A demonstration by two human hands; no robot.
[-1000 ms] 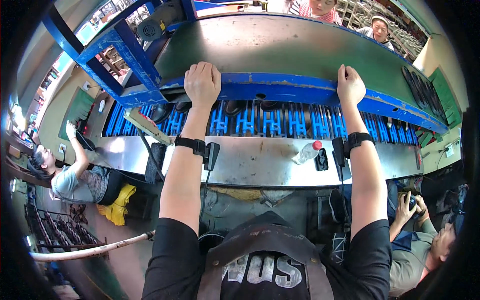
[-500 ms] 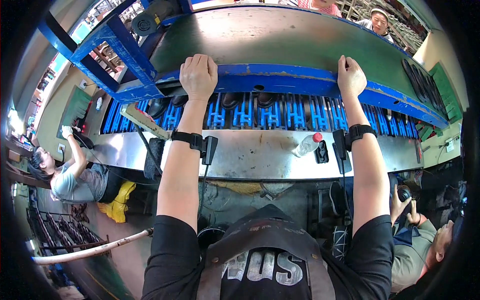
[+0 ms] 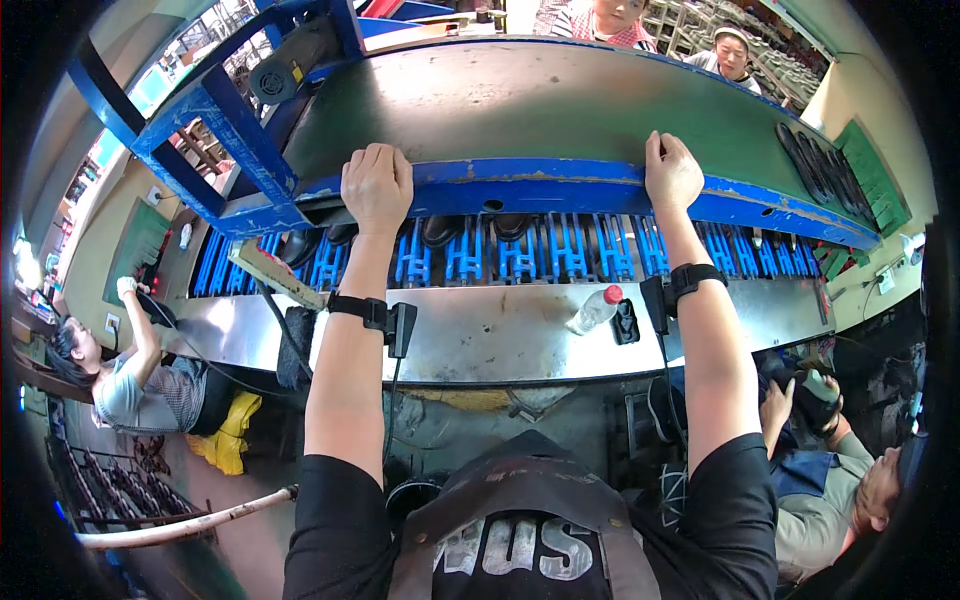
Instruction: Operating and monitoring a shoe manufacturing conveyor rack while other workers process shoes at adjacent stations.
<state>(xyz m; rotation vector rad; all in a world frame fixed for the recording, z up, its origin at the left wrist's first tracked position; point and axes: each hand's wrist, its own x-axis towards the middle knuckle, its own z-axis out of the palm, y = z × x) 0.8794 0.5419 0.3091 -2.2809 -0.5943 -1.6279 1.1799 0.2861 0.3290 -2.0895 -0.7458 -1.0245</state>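
Observation:
My left hand (image 3: 377, 188) is closed in a fist on the blue metal rail (image 3: 530, 173) edging a green conveyor belt (image 3: 520, 95). Farther right along that rail rests my right hand (image 3: 674, 175), also a fist, its thumb against the curled fingers. Nothing shows in either hand, though the undersides are hidden. Both arms reach forward, with a black strap and small device on each forearm. Below the rail runs a row of blue carriers (image 3: 465, 260). Black shoes (image 3: 440, 231) sit among them, partly under the rail.
A steel ledge (image 3: 470, 335) holds a red-capped clear bottle (image 3: 594, 310) and a small black object (image 3: 625, 322). Long dark pieces (image 3: 825, 170) lie on the belt's right end. A person sits at left; another at right handles a dark shoe (image 3: 818, 400). A white pole (image 3: 190, 530) juts in.
The view has shifted, so the machine and my fists appear lower and slightly left. Both fists stay on the rail. The person at right has turned the item they hold.

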